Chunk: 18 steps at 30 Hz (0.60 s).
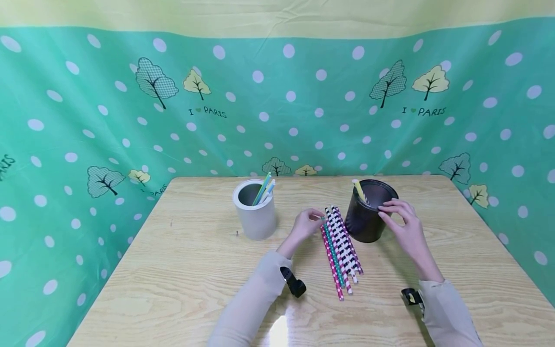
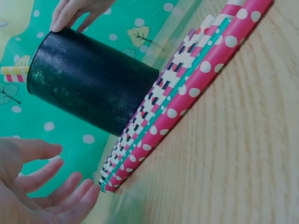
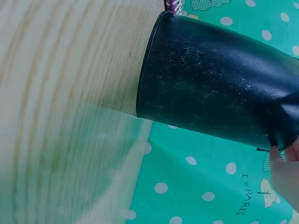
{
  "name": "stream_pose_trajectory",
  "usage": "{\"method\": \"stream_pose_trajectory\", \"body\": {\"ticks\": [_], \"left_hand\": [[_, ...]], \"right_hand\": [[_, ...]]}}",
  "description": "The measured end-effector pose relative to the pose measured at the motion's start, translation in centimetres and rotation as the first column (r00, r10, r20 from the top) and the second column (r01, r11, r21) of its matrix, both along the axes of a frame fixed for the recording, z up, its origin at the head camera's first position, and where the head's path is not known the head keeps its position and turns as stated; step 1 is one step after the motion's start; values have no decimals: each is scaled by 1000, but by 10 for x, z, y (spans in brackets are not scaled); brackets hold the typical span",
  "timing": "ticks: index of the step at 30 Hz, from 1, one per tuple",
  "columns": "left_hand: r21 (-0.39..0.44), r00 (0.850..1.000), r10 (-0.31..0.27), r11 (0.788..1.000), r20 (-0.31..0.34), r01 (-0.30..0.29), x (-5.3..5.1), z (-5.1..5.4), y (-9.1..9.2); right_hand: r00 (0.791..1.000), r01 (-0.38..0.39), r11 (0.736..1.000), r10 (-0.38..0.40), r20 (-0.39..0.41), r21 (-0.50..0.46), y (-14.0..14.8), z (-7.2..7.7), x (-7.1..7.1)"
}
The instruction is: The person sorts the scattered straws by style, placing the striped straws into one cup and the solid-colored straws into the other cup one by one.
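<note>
Cloth (image 1: 243, 62): green with pale dots and printed trees, hanging behind the table.
Table (image 1: 173, 299): pale wood grain; it carries the cups and the loose straws.
Sleeves (image 1: 256, 294): light, one on each arm, with a dark device (image 1: 297, 287) at each wrist.
Black cup (image 1: 364, 226): upright, right of the pile, its base just beside the straws.
White cup (image 1: 258, 225): upright, left of the pile and well apart from the black cup.
Pile (image 1: 342, 250): loose straws lying side by side on the table between the cups, pink dotted on the left edge, then green dotted, with striped and black-and-white patterned ones further right.
Right hand (image 1: 405, 224): thumb and fingers pinch the rim of the black cup, on its right side.
Left hand (image 1: 305, 224): at the far end of the pile, thumb and fingers apart with a gap between, nothing gripped; whether a fingertip touches a straw I cannot tell.
White cup's straws (image 1: 263, 190): a few, green and blue among them, leaning on the rim.
Black cup's straws (image 1: 359, 188): a yellow one and a pink-striped one, leaning left.
Done: both cups already hold some straws.
Left: the whole pile lies outside the cups; with more straws out than in, the work looks less than half through.
</note>
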<state>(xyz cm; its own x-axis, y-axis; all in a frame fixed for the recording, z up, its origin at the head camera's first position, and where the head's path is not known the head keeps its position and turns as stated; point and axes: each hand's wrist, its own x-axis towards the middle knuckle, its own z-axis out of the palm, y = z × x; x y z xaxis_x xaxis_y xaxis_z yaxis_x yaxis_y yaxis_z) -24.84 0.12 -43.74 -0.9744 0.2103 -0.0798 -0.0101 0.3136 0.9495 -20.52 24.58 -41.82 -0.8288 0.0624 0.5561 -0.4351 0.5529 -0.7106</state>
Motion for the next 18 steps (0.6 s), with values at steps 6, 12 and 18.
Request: {"method": "stream_pose_trajectory", "body": {"ticks": [6,12,18], "left_hand": [[-21,1000,3,1000,28,-2,3,-5,-1],[-41,998,11,999,62,-9,5,-7,-1],[-70,997,-9,997,81,15,5,-13,0]], "right_hand": [[1000,-3,1000,3,-4,-2,0,0,0],[1000,-3,1000,4,6,-9,0,-1,0],[1000,-14,1000,14,-12,-26,8,-15,-9]]}}
